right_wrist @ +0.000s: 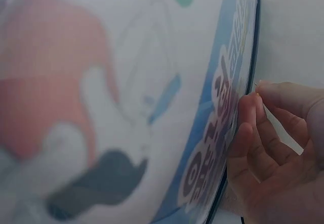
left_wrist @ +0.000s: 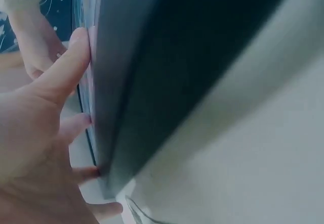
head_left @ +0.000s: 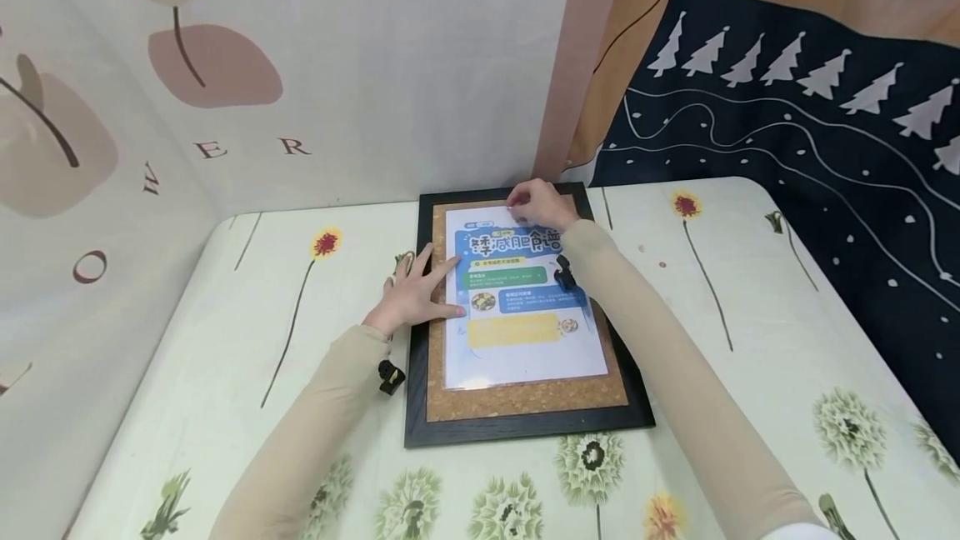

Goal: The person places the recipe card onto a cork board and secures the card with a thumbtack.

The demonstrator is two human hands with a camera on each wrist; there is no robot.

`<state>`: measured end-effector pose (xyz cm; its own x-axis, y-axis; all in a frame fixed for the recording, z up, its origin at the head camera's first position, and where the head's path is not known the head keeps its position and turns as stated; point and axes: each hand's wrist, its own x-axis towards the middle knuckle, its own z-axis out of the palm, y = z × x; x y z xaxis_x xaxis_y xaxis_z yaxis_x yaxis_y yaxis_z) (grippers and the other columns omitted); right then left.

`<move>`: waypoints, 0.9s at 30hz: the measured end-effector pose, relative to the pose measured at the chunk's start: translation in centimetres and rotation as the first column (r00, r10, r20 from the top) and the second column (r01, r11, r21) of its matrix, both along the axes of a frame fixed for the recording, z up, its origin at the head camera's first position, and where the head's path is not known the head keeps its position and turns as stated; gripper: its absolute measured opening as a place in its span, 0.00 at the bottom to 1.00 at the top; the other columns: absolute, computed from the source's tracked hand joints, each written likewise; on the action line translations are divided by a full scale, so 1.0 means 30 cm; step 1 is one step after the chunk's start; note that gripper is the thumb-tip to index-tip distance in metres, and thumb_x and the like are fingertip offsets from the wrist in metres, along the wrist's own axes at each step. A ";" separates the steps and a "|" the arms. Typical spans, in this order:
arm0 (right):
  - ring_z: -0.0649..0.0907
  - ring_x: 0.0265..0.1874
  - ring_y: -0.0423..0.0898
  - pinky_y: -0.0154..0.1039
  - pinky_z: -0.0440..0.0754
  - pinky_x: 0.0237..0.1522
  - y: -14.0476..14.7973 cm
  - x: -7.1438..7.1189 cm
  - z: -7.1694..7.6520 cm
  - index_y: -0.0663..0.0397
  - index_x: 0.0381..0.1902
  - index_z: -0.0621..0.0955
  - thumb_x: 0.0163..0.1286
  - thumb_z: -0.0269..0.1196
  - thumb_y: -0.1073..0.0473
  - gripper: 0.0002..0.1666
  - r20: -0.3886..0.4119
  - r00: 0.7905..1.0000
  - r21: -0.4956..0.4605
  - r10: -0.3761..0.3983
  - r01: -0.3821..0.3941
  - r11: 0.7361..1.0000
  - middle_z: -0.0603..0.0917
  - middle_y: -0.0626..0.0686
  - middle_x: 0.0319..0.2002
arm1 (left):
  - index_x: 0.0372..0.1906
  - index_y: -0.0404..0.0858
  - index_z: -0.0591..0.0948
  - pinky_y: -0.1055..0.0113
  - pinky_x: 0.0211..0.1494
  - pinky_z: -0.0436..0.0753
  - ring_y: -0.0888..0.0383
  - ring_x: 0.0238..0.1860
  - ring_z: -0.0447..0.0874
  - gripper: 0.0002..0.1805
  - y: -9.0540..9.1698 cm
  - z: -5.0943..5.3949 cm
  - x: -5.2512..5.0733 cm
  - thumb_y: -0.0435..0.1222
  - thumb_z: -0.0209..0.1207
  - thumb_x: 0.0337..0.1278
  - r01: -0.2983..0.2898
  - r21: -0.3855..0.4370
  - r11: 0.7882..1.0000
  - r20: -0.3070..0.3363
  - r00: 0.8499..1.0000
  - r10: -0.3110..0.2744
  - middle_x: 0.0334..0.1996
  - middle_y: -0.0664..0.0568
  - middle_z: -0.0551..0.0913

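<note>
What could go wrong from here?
The sheet might skew on the cork board: the left hand touches it only along its left edge, and its lower corners are unheld.

The tiny item at the right hand's fingertips, too small to identify, could slip from the pinch.

The right sleeve crosses the board's right side, so it might brush the sheet; whether it touches now, I can't tell.
</note>
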<state>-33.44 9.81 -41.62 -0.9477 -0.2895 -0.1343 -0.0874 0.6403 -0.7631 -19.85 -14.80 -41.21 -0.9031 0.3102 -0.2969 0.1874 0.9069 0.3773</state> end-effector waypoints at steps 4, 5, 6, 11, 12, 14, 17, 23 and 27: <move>0.77 0.44 0.49 0.44 0.74 0.52 -0.015 -0.009 0.001 0.55 0.47 0.84 0.69 0.62 0.63 0.10 -0.015 1.000 0.001 0.001 -0.001 1.000 0.81 0.52 0.45 | 0.78 0.49 0.52 0.28 0.64 0.44 0.28 0.71 0.33 0.51 -0.019 -0.014 -0.002 0.58 0.63 0.54 0.007 0.025 1.000 0.012 1.000 -0.007 0.76 0.41 0.34; 0.77 0.44 0.49 0.45 0.74 0.53 -0.018 -0.011 0.001 0.56 0.47 0.84 0.69 0.62 0.63 0.10 -0.021 1.000 0.005 -0.004 0.004 1.000 0.81 0.52 0.45 | 0.78 0.49 0.51 0.29 0.64 0.44 0.28 0.71 0.34 0.51 -0.020 -0.017 -0.002 0.58 0.63 0.54 0.013 0.022 1.000 0.006 1.000 -0.013 0.76 0.41 0.34; 0.77 0.44 0.49 0.45 0.73 0.53 -0.021 -0.014 0.001 0.56 0.46 0.84 0.68 0.62 0.63 0.10 -0.026 1.000 0.009 -0.011 0.011 1.000 0.81 0.52 0.44 | 0.78 0.50 0.51 0.29 0.64 0.44 0.28 0.71 0.34 0.51 -0.021 -0.019 -0.002 0.59 0.63 0.54 0.016 0.018 1.000 0.002 1.000 -0.016 0.76 0.41 0.34; 0.76 0.44 0.49 0.47 0.72 0.54 -0.039 -0.025 -0.003 0.55 0.44 0.85 0.68 0.63 0.63 0.08 -0.035 0.998 0.026 -0.042 0.043 0.999 0.81 0.52 0.43 | 0.78 0.50 0.50 0.30 0.65 0.44 0.28 0.71 0.36 0.51 -0.021 -0.033 -0.001 0.59 0.61 0.55 0.019 0.002 1.000 -0.011 1.000 -0.019 0.76 0.41 0.34; 0.76 0.44 0.49 0.46 0.72 0.54 -0.043 -0.027 -0.005 0.55 0.43 0.85 0.67 0.63 0.63 0.08 -0.036 0.998 0.028 -0.046 0.047 0.998 0.81 0.52 0.43 | 0.78 0.50 0.50 0.30 0.65 0.44 0.29 0.71 0.35 0.50 -0.021 -0.034 0.000 0.59 0.61 0.55 0.017 0.002 1.000 -0.011 1.000 -0.017 0.76 0.42 0.34; 0.76 0.44 0.49 0.46 0.72 0.54 -0.047 -0.030 -0.010 0.54 0.42 0.85 0.68 0.63 0.63 0.07 -0.032 0.998 0.033 -0.054 0.055 0.998 0.81 0.52 0.42 | 0.78 0.50 0.50 0.30 0.65 0.43 0.29 0.71 0.35 0.50 -0.020 -0.037 0.003 0.59 0.61 0.56 0.017 0.011 1.000 -0.011 1.000 -0.017 0.77 0.42 0.34; 0.76 0.44 0.49 0.46 0.73 0.53 -0.054 -0.033 -0.014 0.54 0.42 0.85 0.68 0.63 0.63 0.07 -0.028 0.998 0.038 -0.063 0.064 0.997 0.81 0.52 0.42 | 0.78 0.50 0.51 0.29 0.64 0.42 0.29 0.71 0.36 0.50 -0.022 -0.038 0.008 0.61 0.61 0.55 0.022 0.043 0.999 -0.018 1.000 -0.021 0.77 0.42 0.35; 0.76 0.45 0.49 0.47 0.72 0.54 -0.065 -0.040 -0.009 0.52 0.43 0.85 0.68 0.63 0.62 0.07 -0.006 0.997 0.047 -0.076 0.076 0.996 0.81 0.51 0.44 | 0.78 0.54 0.50 0.29 0.64 0.41 0.27 0.71 0.36 0.53 -0.033 -0.051 0.010 0.66 0.59 0.51 0.026 0.072 0.997 -0.038 0.999 -0.023 0.77 0.45 0.34; 0.76 0.46 0.48 0.50 0.69 0.57 -0.071 -0.043 -0.002 0.51 0.43 0.86 0.68 0.64 0.60 0.08 0.007 0.996 0.050 -0.087 0.086 0.995 0.82 0.50 0.44 | 0.78 0.50 0.51 0.30 0.65 0.42 0.29 0.71 0.36 0.51 -0.025 -0.037 0.013 0.60 0.61 0.54 0.018 0.042 0.999 -0.027 0.999 -0.017 0.77 0.43 0.35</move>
<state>-34.75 7.70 -41.69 -0.9676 -0.1994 -0.1551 -0.0234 0.6821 -0.7309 -19.46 -15.56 -42.31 -0.9050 0.3380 -0.2585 0.2139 0.8866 0.4102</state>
